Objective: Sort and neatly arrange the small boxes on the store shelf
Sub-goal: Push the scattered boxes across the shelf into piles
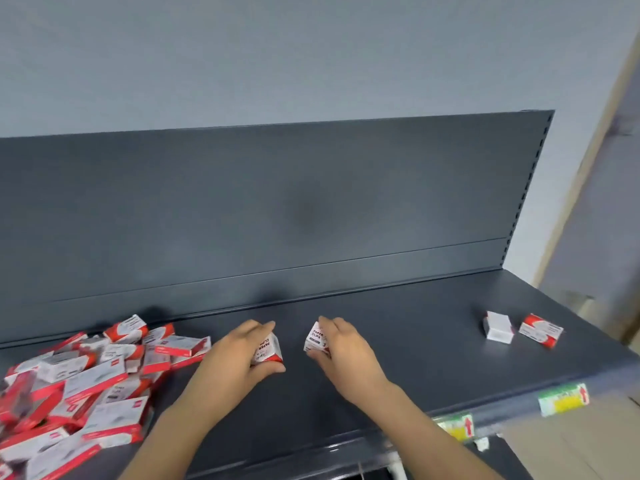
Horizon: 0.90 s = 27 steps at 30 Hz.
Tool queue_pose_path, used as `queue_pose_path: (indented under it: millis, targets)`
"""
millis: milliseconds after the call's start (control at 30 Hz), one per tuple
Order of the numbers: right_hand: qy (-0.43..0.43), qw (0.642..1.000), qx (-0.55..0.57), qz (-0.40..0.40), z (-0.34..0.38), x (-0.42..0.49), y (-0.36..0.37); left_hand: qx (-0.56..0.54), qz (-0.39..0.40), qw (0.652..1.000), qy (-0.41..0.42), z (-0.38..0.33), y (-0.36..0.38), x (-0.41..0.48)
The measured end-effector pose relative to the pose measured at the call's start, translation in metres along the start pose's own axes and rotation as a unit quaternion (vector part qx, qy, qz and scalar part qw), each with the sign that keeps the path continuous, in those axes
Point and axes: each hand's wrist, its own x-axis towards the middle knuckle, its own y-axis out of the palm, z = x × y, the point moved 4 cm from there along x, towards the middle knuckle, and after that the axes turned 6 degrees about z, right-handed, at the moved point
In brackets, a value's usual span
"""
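Note:
A jumbled pile of small red-and-white boxes (79, 375) covers the left part of the dark grey shelf (398, 341). My left hand (239, 355) grips one small paper clip box (268, 351) just right of the pile. My right hand (343, 348) holds a second paper clip box (316, 337) a short gap away, both resting on or just above the shelf. Far right on the shelf, a white box (498, 326) stands beside a red-and-white box (541, 330), side by side and apart from my hands.
The shelf's back panel (277, 202) rises behind. Price labels (563, 399) with red arrows line the front edge, another label (455, 426) lower left of it. A wall and door frame (588, 202) stand to the right. A lower shelf shows below the edge.

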Motion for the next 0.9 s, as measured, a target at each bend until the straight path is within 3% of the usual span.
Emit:
queue_pose_path:
  millis: [233,433,700,900]
  targets:
    - [0.053,0.998,-0.012,-0.027,-0.156,-0.033,-0.075,-0.033,0.007,0.998,0.046,-0.142,0.073,0.091]
    - [0.1,0.994,-0.006,-0.05,-0.262,-0.045,-0.128,-0.064,0.032,0.997,0.032,-0.233,0.124,0.157]
    - [0.178,0.983,0.012,-0.031,-0.342,-0.013,-0.155,-0.011,0.075,0.996,-0.042,-0.282,0.162,0.233]
    - [0.21,0.977,-0.005,0.027,-0.364,0.003,-0.141,0.065,0.127,0.989,-0.038,-0.291,0.188,0.261]
